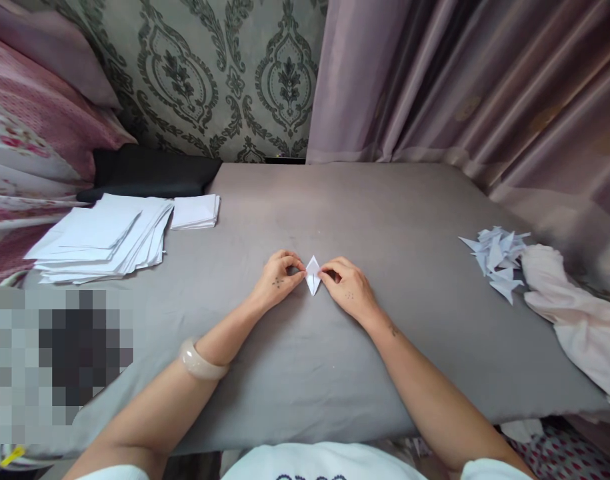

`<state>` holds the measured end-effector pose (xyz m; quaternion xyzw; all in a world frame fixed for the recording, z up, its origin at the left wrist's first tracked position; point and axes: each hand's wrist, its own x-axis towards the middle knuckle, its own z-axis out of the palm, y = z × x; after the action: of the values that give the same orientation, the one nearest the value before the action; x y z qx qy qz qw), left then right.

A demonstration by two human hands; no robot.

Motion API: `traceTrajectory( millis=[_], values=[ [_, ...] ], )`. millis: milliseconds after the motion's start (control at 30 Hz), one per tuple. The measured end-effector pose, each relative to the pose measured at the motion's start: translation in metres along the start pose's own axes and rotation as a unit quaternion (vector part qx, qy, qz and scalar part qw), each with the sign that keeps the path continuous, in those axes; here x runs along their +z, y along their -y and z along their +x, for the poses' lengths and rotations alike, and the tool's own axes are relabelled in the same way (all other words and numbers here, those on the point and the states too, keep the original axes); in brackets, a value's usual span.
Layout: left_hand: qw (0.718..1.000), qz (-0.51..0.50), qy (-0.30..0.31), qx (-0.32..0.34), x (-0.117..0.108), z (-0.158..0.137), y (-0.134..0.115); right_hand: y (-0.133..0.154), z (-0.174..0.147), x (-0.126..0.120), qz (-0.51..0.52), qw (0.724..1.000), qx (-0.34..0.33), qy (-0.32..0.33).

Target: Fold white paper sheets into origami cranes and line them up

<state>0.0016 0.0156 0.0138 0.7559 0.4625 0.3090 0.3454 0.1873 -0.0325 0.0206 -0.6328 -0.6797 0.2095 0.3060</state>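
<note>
A small white folded paper, diamond-shaped with a crease down its lower half, is held between my two hands over the middle of the grey-covered table. The thumb and fingers of my left hand pinch its left corner. On the opposite corner, my right hand pinches in the same way. One tip of the paper points away from me and the other toward me. A pale bangle sits on my left forearm.
Stacked white paper sheets lie at the left, beside a smaller paper pile and a black item. Several folded paper cranes are heaped at the right near a pale cloth. Curtains hang behind.
</note>
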Motion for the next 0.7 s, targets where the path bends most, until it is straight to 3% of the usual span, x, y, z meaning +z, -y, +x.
traceTrajectory(
  millis=[133,267,500,600,700],
  values=[
    [1.000,-0.001,-0.013,0.025,0.001,-0.002,-0.002,-0.004,0.001,0.003,0.020,1.000,0.016,-0.018],
    [0.991,-0.010,-0.078,0.105,-0.001,-0.007,-0.012,-0.002,0.000,0.003,0.098,0.993,0.043,-0.051],
    [0.952,0.061,-0.177,0.244,-0.005,-0.015,-0.039,0.021,-0.001,-0.019,0.210,0.972,-0.022,-0.107],
    [0.948,0.058,-0.183,0.256,-0.007,-0.016,-0.047,0.029,-0.001,-0.029,0.216,0.970,-0.064,-0.095],
    [0.957,0.014,-0.167,0.236,-0.010,-0.015,-0.054,0.031,0.001,-0.035,0.236,0.966,-0.066,-0.082]
  ],
)
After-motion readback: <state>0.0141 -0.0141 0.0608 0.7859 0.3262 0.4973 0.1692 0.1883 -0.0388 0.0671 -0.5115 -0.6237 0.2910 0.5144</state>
